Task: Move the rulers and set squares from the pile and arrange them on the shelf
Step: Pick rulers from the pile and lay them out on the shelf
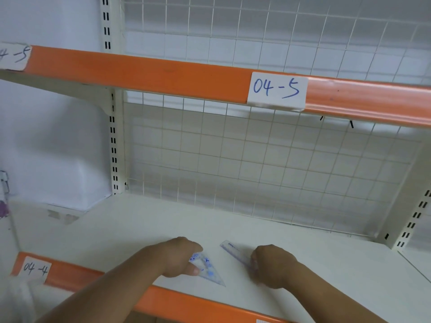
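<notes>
The person's left hand lay on the white metal shelf, its fingers curled over the far corner of a clear plastic triangular set square with blue markings. The thumb pressed on the set square's near-left part, so the hand gripped it. The set square lay flat on the shelf near the front edge, its long point aimed right and toward the viewer.

Just to its right, apart from it, a clear blue-tinted plastic ruler lay flat on the same shelf, running diagonally from far-left to near-right. The right hand held the ruler's near end with curled fingertips; the far end lay free on the shelf.

An orange front strip edged this shelf, with a white paper label reading "04-4" at its left. Behind the shelf stood a white wire grid back panel. Above, a second shelf's orange strip carried a white label reading "04-5".
</notes>
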Demonstrator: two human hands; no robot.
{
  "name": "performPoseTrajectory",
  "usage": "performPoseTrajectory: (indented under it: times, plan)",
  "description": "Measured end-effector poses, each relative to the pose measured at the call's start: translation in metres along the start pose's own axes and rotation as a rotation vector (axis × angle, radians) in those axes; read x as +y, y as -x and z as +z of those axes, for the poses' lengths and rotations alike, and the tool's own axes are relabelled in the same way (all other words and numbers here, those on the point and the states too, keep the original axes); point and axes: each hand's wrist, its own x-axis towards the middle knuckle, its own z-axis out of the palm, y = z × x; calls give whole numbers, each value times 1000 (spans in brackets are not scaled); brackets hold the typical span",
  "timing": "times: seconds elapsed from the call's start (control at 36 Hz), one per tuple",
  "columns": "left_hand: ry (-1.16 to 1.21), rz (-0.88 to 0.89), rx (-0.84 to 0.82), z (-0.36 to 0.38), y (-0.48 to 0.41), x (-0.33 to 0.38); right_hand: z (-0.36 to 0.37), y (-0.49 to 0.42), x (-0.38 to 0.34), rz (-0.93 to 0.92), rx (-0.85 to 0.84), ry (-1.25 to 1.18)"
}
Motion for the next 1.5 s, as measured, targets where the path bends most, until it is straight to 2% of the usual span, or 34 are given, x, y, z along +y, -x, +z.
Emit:
performPoseTrajectory:
  times: [0.36, 0.61, 0.89, 1.5]
  plan:
    - [-143, -16, -32, 2, 4, 0, -5, 4, -8, -23, -10, 69]
    - [-175, -18, 65, 5, 0, 1, -7, 12, -6, 24, 15, 56]
    - [-104, 83, 162, -1, -11, 13, -13, 28, 20, 139, 87, 31]
    - [-240, 320, 152, 2, -31, 108, 0, 98, 107, 321, 186, 20]
